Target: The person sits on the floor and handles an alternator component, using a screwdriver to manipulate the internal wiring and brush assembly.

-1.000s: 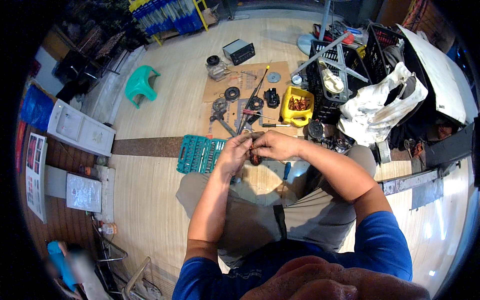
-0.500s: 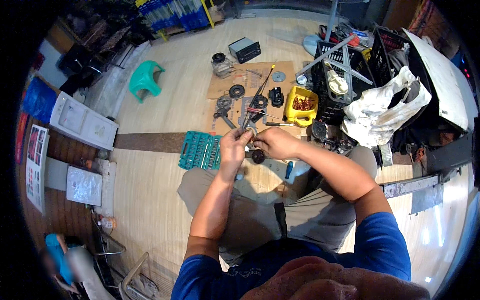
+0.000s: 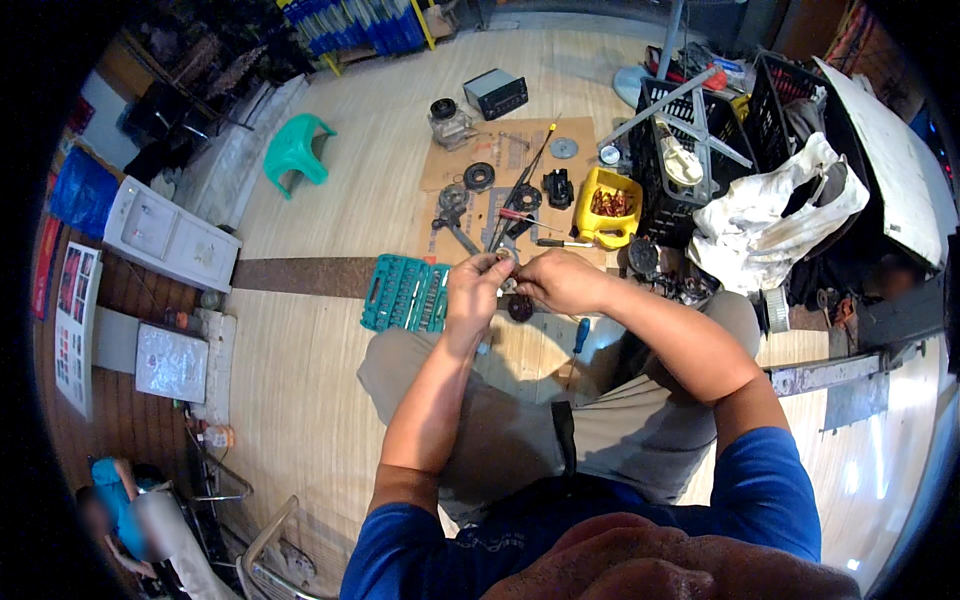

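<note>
Mid-frame on my feed, I see the bare left hand (image 3: 472, 287) pinching a small, pale-rimmed, mostly hidden part (image 3: 505, 256) while the bare right hand (image 3: 562, 280), grip unclear to me, sits close by: fine two-handed handling, I judge, needing a steady hold next.

Repair workshop, teal socket set (image 3: 405, 292), machine parts (image 3: 558, 188) on cardboard (image 3: 582, 128)
</note>
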### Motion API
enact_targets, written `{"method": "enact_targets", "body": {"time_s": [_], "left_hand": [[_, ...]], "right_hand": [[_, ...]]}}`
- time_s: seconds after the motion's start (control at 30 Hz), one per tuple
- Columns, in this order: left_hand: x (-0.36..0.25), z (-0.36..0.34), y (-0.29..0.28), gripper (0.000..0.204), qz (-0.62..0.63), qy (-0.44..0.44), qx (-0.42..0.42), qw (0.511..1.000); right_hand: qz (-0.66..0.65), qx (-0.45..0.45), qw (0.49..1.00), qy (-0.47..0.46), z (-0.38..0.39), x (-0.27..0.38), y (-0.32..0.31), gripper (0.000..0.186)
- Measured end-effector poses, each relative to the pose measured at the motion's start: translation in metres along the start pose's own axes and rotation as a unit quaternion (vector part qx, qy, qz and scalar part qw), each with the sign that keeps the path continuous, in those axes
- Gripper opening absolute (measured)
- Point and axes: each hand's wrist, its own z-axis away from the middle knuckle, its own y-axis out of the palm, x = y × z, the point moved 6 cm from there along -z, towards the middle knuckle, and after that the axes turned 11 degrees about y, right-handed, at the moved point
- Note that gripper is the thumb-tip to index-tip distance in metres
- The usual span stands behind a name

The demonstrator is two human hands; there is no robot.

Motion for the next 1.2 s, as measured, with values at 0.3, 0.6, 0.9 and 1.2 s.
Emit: {"method": "enact_targets", "body": {"time_s": [0.3, 0.6, 0.9, 1.2], "left_hand": [[0.0, -0.004, -0.004, 0.018, -0.049, -0.018, -0.075, 0.996], [0.006, 0.0, -0.003, 0.018, -0.135, 0.01, -0.136, 0.981], [0.009, 0.0, -0.004, 0.017, -0.081, 0.058, -0.144, 0.985], [0.013, -0.005, 0.005, 0.013, 0.047, 0.035, -0.077, 0.995]], "right_hand": [[-0.061, 0.018, 0.995, 0.08, -0.004, -0.021, 0.003, 0.028], [0.103, -0.053, 0.99, 0.081, -0.002, -0.018, 0.028, 0.02], [0.013, -0.08, 0.991, 0.103, 0.002, -0.016, 0.016, 0.022], [0.037, -0.096, 0.991, 0.08, 0.001, -0.024, 0.019, 0.019]]}}
